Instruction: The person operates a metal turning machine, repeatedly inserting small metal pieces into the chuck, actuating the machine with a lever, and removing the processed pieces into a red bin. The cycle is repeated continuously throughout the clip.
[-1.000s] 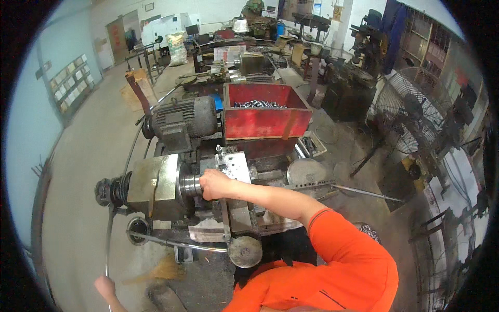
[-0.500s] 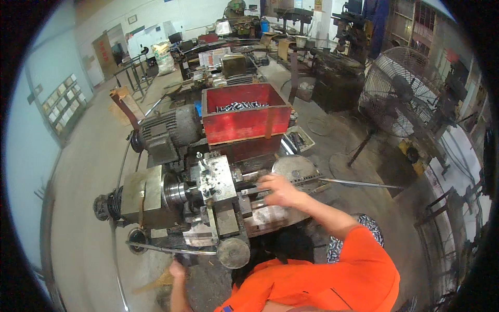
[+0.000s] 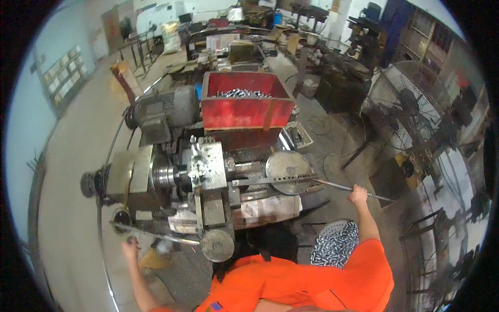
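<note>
My right hand (image 3: 358, 194) is closed round a long metal lever (image 3: 332, 184) that runs out from the round plate (image 3: 288, 169) at the right of the machine. Just below the far end of a second metal lever (image 3: 156, 234), my left hand (image 3: 131, 246) looks curled. Something dark shows at its fingers, too small and blurred to name. That lever leads to a round disc (image 3: 218, 245) at the machine's front. Between the levers stands a metal block (image 3: 207, 162) with bolts on top, beside the spindle (image 3: 167, 175).
A red box (image 3: 247, 113) of small shiny metal parts stands behind the machine. A round basket (image 3: 335, 244) of similar parts is below my right arm. An electric motor (image 3: 165, 112) sits at the back left; a large caged fan (image 3: 403, 106) stands at the right.
My right hand has moved right, from beside the machine bed onto the right lever. My left hand has moved left and up, toward the left lever's end. The view has shifted slightly.
</note>
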The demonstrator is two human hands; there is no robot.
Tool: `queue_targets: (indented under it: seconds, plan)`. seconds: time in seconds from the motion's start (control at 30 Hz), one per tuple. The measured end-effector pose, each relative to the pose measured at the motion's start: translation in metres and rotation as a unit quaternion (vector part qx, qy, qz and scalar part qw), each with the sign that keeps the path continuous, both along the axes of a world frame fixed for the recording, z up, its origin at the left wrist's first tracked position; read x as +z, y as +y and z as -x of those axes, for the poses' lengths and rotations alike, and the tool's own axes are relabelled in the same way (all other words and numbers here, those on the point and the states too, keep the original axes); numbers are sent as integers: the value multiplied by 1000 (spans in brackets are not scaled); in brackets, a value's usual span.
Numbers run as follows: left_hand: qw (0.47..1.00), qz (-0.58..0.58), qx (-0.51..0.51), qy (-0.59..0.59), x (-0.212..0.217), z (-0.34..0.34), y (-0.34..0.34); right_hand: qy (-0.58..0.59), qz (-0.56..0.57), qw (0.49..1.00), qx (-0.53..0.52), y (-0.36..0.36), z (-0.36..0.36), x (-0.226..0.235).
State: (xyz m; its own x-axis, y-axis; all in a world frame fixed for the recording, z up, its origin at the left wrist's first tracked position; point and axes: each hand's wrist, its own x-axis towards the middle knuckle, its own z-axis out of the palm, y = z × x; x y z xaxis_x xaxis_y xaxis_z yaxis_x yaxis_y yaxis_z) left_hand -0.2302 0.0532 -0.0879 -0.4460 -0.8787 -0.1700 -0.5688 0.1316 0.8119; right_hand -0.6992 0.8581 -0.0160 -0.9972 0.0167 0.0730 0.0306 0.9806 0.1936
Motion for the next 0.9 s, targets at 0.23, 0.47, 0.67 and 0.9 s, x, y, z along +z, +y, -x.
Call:
queue_targets:
  seconds: [0.23, 0.47, 0.67, 0.9]
  plan:
    - [984, -62, 117, 116, 53, 46, 21, -71, 28, 996, -45, -5, -60, -18]
    - [965, 89, 164, 185, -29, 54, -12, -109, 376, 920, -15, -73, -208, -12]
    - [972, 51, 175, 146, 13, 57, 6, -138, 534, 832, -61, -104, -237, -38]
    - [973, 102, 183, 93, 9, 62, 1, -145, 575, 803, -65, -112, -240, -19]
